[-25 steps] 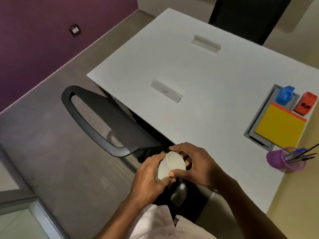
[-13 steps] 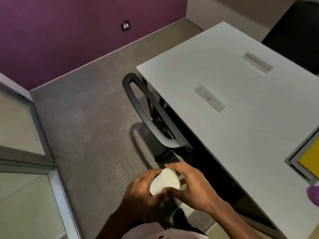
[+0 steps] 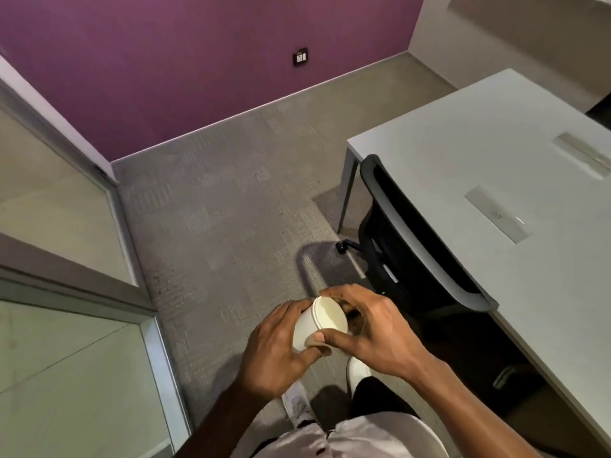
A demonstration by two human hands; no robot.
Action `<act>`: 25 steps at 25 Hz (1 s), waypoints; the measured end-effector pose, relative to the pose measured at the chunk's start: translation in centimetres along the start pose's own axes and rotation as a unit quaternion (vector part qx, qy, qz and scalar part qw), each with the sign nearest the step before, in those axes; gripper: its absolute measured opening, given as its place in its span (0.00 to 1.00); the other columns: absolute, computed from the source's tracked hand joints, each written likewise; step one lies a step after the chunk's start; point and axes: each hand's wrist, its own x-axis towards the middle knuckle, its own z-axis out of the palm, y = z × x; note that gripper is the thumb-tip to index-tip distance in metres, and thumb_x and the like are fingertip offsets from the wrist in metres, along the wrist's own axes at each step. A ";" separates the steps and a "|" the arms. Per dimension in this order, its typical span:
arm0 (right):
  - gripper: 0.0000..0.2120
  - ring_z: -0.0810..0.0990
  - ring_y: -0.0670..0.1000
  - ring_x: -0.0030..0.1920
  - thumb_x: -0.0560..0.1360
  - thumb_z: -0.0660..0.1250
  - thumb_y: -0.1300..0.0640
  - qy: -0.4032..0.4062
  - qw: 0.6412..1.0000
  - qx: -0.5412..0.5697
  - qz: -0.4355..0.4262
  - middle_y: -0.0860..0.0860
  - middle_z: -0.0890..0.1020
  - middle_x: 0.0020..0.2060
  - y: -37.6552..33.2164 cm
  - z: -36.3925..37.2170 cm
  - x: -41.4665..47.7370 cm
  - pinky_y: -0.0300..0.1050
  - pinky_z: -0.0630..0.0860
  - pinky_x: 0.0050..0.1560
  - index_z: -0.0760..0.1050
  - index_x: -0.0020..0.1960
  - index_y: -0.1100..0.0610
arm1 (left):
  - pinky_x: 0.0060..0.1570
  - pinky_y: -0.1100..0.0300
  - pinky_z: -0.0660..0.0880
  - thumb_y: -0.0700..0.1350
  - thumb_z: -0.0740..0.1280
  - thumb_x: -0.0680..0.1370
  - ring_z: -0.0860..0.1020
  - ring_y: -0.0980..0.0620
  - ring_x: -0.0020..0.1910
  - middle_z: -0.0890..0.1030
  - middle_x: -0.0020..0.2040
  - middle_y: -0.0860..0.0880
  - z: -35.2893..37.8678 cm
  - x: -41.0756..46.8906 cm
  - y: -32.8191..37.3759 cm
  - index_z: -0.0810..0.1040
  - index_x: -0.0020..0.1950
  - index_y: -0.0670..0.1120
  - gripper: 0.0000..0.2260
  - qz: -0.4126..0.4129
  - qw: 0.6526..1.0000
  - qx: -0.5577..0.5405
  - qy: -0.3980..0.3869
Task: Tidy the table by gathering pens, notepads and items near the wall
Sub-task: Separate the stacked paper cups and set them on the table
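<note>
Cup (image 3: 320,326), white, held over the floor (image 3: 231,226) left of the counter (image 3: 496,160); left hand (image 3: 277,352) fingers wrapped round its side; right hand (image 3: 373,328) fingers pinching its rim; chair (image 3: 413,246) tucked at counter edge; open carpet ahead.

table (image 3: 496,166) runs off the right edge so whatever's on the far side isn't visible. cup (image 3: 319,325) is half buried under both hands, can't see its mouth. chair (image 3: 413,239) seat is tucked under the desk
</note>
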 end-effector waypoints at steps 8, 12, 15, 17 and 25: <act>0.33 0.83 0.39 0.55 0.68 0.76 0.27 -0.002 1.000 -0.001 0.004 0.37 0.83 0.56 -3.8 1.9 9.4 0.39 0.83 0.50 0.78 0.67 0.43 | 0.64 0.53 0.79 0.56 0.79 0.72 0.78 0.59 0.65 0.80 0.67 0.60 -6.1 4.9 -5.3 0.75 0.74 0.56 0.31 -0.011 0.999 -0.019 0.026; 0.32 0.83 0.39 0.55 0.68 0.77 0.30 0.006 1.000 0.017 0.009 0.37 0.84 0.56 -3.2 2.8 16.3 0.37 0.82 0.52 0.79 0.66 0.44 | 0.65 0.54 0.79 0.54 0.81 0.71 0.79 0.56 0.65 0.81 0.66 0.58 -9.4 10.5 -8.5 0.77 0.73 0.53 0.32 -0.015 1.000 -0.007 0.019; 0.30 0.83 0.39 0.55 0.68 0.80 0.35 0.010 0.999 0.045 0.014 0.37 0.84 0.57 -2.2 2.7 22.7 0.38 0.83 0.51 0.80 0.65 0.45 | 0.64 0.54 0.78 0.54 0.82 0.71 0.80 0.53 0.66 0.82 0.67 0.56 -11.9 16.3 -10.4 0.77 0.74 0.51 0.33 -0.024 0.999 0.024 0.018; 0.29 0.84 0.40 0.55 0.68 0.81 0.36 -0.001 0.998 0.054 0.007 0.38 0.84 0.57 -2.2 2.0 27.6 0.40 0.84 0.50 0.80 0.65 0.45 | 0.65 0.55 0.77 0.56 0.82 0.71 0.78 0.55 0.66 0.81 0.69 0.57 -14.0 20.2 -11.3 0.75 0.75 0.53 0.34 -0.045 0.998 0.031 0.020; 0.28 0.83 0.44 0.56 0.71 0.80 0.43 0.023 0.997 0.074 -0.009 0.40 0.83 0.59 -1.4 -1.3 42.0 0.45 0.85 0.46 0.78 0.68 0.46 | 0.62 0.53 0.80 0.55 0.83 0.71 0.79 0.55 0.64 0.81 0.68 0.56 -20.7 32.7 -15.6 0.76 0.74 0.55 0.34 -0.053 0.997 0.046 0.019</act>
